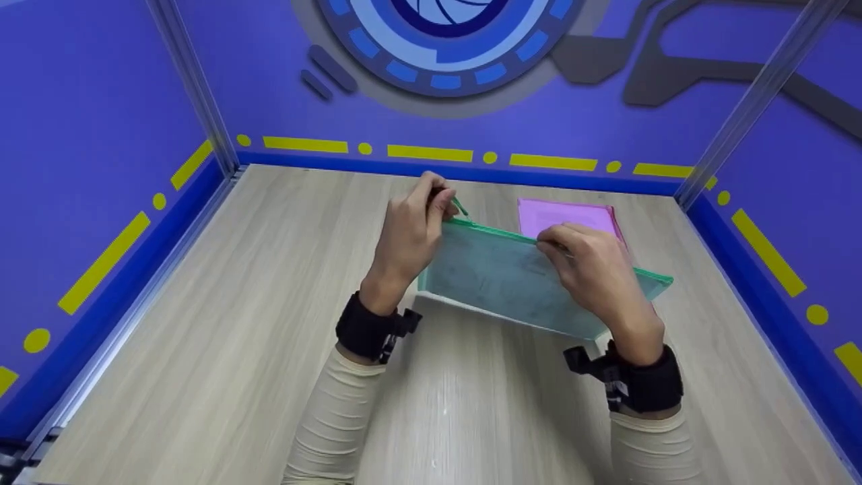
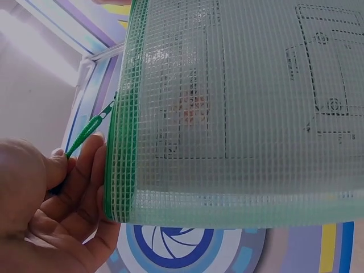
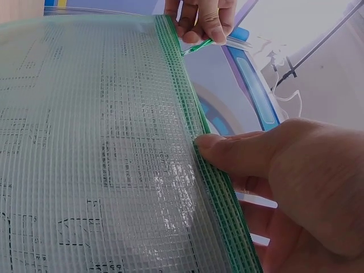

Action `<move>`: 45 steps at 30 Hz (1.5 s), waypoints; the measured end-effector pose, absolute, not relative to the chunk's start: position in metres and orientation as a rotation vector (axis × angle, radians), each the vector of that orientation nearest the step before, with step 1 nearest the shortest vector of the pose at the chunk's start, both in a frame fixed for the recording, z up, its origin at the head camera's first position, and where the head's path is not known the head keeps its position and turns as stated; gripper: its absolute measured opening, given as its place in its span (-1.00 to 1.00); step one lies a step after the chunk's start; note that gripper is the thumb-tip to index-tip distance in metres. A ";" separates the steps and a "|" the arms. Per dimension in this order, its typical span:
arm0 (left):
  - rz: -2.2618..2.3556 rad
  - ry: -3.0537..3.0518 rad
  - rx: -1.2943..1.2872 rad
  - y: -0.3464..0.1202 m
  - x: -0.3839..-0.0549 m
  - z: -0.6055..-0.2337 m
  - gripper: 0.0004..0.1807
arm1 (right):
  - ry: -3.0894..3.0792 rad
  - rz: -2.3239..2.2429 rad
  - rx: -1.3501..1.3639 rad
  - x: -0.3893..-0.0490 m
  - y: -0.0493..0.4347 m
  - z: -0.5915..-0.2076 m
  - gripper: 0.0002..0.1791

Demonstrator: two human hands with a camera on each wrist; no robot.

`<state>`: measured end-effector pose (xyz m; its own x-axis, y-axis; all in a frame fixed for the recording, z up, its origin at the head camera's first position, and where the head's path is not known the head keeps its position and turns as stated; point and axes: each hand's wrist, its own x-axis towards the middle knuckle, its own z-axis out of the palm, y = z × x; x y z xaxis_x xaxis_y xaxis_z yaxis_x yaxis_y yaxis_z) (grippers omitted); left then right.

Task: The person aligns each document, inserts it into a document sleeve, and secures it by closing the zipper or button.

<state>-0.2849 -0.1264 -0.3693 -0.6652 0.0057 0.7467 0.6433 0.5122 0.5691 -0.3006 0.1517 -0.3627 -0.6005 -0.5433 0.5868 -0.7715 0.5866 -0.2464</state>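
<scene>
A green mesh zipper pouch (image 1: 505,276) is held up, tilted, above the table, with printed paper showing through its clear mesh in both wrist views. At its top left corner, the left hand (image 1: 412,225) pinches the green zipper pull (image 2: 85,136) between thumb and finger, while other fingers lie against the green zipper edge (image 2: 120,148). My right hand (image 1: 589,269) grips the same edge further right, its thumb (image 3: 213,149) on the near face and the fingers behind. Part of the pouch's right side is hidden by the right hand in the head view.
On the table behind the pouch lies a pink zipper pouch (image 1: 566,214), partly covered by the right hand. The wood-grain table (image 1: 269,337) is bounded by blue panels (image 1: 87,168) at the back and both sides, with metal posts (image 1: 202,94) at the corners.
</scene>
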 end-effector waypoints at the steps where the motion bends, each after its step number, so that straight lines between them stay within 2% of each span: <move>1: -1.164 -2.050 -0.525 -0.127 -0.285 -0.369 -0.78 | -2.366 0.678 1.051 -0.301 0.152 -0.362 -0.95; 14: -1.108 -1.965 -0.352 -0.134 -0.285 -0.369 -0.75 | -2.342 0.714 1.044 -0.305 0.158 -0.360 -0.96; 28: -1.301 -1.813 -0.223 -0.137 -0.283 -0.366 -0.72 | -2.314 0.715 1.049 -0.305 0.175 -0.356 -0.96; 39: -1.077 -1.758 -0.153 -0.142 -0.284 -0.366 -0.78 | -2.274 0.706 0.977 -0.293 0.176 -0.346 -0.91; 42: -1.092 -1.745 -0.108 -0.144 -0.286 -0.367 -0.60 | -2.139 0.801 0.877 -0.293 0.176 -0.344 -0.90; 45: -1.140 -1.765 -0.067 -0.144 -0.286 -0.366 -0.20 | -2.003 0.954 0.729 -0.293 0.174 -0.342 -0.87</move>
